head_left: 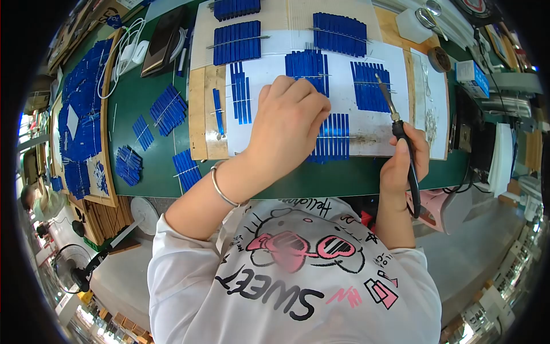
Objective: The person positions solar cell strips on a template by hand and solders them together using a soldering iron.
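My right hand [408, 157] is wrapped round the dark handle of a soldering iron [399, 123]. The iron's metal tip points up and left, over a bundle of blue strips [366, 86] joined by a thin wire. Over the white sheet [338, 57], my left hand [295, 117] has its fingers curled together; whatever they hold is hidden. Beyond its knuckles lies a second blue bundle [307, 66], partly covered by the hand. Close by its right side, a row of spaced blue strips [333, 136] has a wire across it. Several narrow blue strips [240, 94] lie left of the hand.
Wired blue bundles [236, 43] line the back of the board. More bundles [168, 110] rest on the green table [143, 74]. At left stands a wooden tray [109, 149] heaped with blue pieces. A white bottle [413, 26] and a round tin [439, 59] are back right.
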Tool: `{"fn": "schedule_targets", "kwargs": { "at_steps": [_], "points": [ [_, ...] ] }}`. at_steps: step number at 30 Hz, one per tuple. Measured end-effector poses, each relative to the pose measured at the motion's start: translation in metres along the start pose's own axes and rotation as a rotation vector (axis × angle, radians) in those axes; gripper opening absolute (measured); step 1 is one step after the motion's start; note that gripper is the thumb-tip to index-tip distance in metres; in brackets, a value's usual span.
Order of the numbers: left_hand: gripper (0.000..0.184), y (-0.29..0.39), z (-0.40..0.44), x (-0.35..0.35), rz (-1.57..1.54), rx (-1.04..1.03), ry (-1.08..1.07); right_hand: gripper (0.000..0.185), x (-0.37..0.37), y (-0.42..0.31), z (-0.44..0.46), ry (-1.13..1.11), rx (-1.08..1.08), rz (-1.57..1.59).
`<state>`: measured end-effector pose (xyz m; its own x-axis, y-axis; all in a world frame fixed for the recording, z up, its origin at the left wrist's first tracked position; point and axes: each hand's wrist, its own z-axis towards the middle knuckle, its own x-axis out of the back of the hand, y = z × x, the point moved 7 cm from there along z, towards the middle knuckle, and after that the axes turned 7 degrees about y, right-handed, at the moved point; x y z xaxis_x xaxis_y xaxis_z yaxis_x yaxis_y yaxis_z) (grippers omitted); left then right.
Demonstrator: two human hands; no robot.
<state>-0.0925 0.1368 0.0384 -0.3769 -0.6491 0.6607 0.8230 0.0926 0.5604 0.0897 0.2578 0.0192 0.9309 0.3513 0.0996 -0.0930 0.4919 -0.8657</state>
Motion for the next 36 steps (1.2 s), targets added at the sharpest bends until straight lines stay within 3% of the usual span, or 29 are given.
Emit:
{"fn": "schedule_targets", "kwargs": {
  "at_steps": [14,18,20,21,23,24,26,27,30,36],
  "points": [
    [0.01,0.007,-0.004,-0.012,0.116,-0.01,-0.119,0.029,-0.002,-0.001,0.0,-0.037,-0.006,-0.058],
    [0.01,0.025,-0.015,0.01,0.053,-0.019,0.006,0.029,-0.002,0.001,-0.001,-0.033,0.004,-0.058],
    [0.013,0.03,-0.042,0.011,-0.387,0.191,-0.144,0.03,-0.002,-0.001,-0.002,-0.022,0.032,-0.073],
    [0.013,0.039,-0.055,0.013,-0.388,0.19,-0.147,0.03,-0.001,-0.003,-0.002,-0.019,0.03,-0.076],
    [0.026,0.048,-0.097,-0.016,-0.951,0.65,-0.549,0.03,-0.004,-0.004,-0.002,-0.041,0.001,-0.086],
    [0.026,0.047,-0.099,-0.018,-0.952,0.651,-0.547,0.03,-0.004,-0.003,-0.002,-0.043,0.0,-0.086],
    [0.038,0.041,-0.119,-0.034,-1.152,1.093,-0.655,0.029,-0.005,-0.004,-0.001,-0.043,0.028,-0.091],
    [0.038,0.041,-0.12,-0.039,-1.152,1.091,-0.657,0.029,-0.005,-0.004,-0.002,-0.041,0.028,-0.093],
    [0.037,0.035,-0.114,-0.045,-1.315,1.115,-0.388,0.029,-0.004,-0.003,-0.001,-0.036,0.02,-0.092],
    [0.032,0.03,-0.111,-0.043,-1.22,1.058,-0.249,0.03,0.0,0.0,-0.003,-0.018,-0.008,-0.056]
  ]
}}
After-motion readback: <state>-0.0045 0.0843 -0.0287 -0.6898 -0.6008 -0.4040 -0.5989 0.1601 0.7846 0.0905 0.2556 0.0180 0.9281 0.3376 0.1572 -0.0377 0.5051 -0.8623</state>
